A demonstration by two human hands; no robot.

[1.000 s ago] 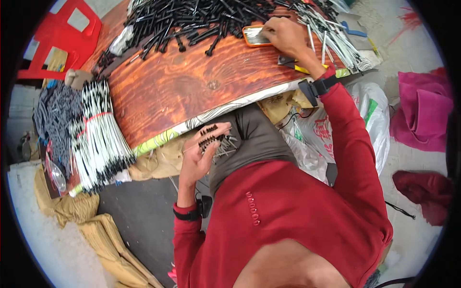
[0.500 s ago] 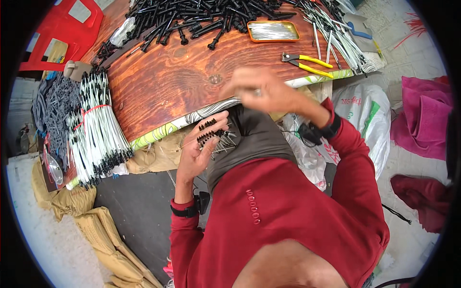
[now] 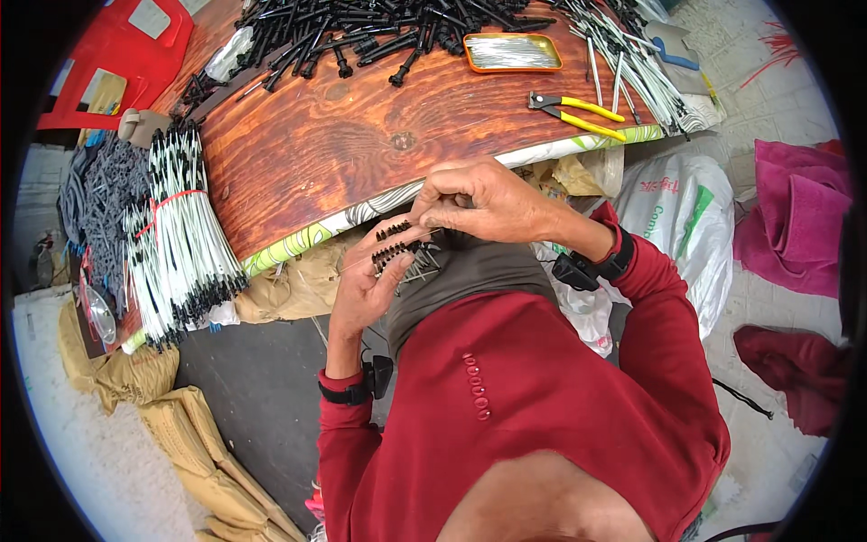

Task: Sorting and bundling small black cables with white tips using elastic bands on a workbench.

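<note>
My left hand point(image 3: 364, 287) is closed over my lap, around several thin pale rods point(image 3: 417, 268) with small black ribbed tips point(image 3: 394, 251). The tips stand in rows between its fingers, and the rods jut out on the right side of the hand. Just above, my right hand point(image 3: 483, 204) is pinched close to the left fingertips. A fine pale line shows near the pinch; whatever sits between the right fingertips is too small to tell.
On the wooden table point(image 3: 298, 163) lie a heap of black plastic parts point(image 3: 361, 36), an orange tray point(image 3: 559, 63) of thin metal pins, yellow-handled pliers point(image 3: 578, 115) and loose white rods point(image 3: 646, 86). Banded white rods point(image 3: 185, 244) stand at the left. A plastic bag point(image 3: 686, 208) is at the right.
My right hand has come down and left from above the table edge to meet the left fingertips. The left hand stays nearly in place, still holding the rods.
</note>
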